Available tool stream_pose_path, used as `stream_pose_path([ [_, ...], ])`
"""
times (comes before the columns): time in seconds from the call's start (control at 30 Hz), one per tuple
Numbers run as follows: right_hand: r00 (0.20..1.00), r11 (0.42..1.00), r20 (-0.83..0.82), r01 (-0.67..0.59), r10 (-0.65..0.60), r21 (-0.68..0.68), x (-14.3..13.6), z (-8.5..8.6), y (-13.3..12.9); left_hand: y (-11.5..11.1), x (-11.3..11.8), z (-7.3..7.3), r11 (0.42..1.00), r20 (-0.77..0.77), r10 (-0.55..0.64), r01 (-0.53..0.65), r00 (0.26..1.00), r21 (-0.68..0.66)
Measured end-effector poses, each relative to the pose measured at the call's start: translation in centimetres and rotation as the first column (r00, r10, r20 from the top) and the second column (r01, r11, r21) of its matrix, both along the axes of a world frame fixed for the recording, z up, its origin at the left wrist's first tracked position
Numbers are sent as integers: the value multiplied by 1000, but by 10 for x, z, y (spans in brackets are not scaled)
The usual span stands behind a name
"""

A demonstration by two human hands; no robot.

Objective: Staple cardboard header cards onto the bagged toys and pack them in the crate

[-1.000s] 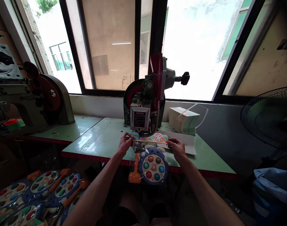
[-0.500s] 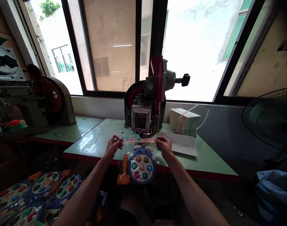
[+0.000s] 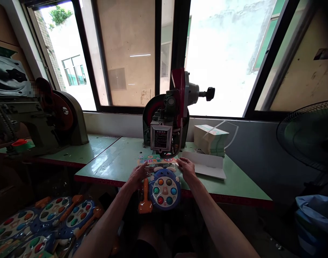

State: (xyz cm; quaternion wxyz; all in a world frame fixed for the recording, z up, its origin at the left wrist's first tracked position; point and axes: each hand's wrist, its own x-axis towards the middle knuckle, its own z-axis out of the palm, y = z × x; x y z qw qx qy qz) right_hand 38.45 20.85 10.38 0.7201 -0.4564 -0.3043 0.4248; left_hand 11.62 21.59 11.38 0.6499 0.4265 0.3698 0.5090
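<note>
A colourful printed header card (image 3: 150, 159) lies under the head of the stapling-type machine (image 3: 162, 136), across the top of a clear plastic bag. Inside the bag, a round blue animal-shaped toy (image 3: 165, 193) with coloured buttons hangs over the table's front edge, beside an orange toy hammer (image 3: 145, 200). My left hand (image 3: 137, 175) is closed on the bag's top left, just below the card; its fingertips are partly hidden. At the card's right end, my right hand (image 3: 186, 167) pinches the card between thumb and fingers.
Right of the machine, a strapped stack of cards (image 3: 210, 139) stands behind a folded white card (image 3: 209, 165). Several bagged toys (image 3: 53, 215) are heaped at lower left. A second machine (image 3: 58, 111) stands left, a fan (image 3: 311, 132) right.
My left hand has moved from the card's left end inward and down to the bag's top. My right hand stays at the card's right end. The toy has shifted slightly right.
</note>
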Motion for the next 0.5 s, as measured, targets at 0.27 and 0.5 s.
stream_pose_path([
  [0.27, 933, 939, 109, -338, 343, -60, -22, -2, -38, -4, 0, 14, 997, 92, 53, -47, 994, -66],
  [0.5, 929, 939, 143, -345, 341, 5, -72, -13, -38, -8, -44, 15, 985, 70, 149, -141, 986, -103],
])
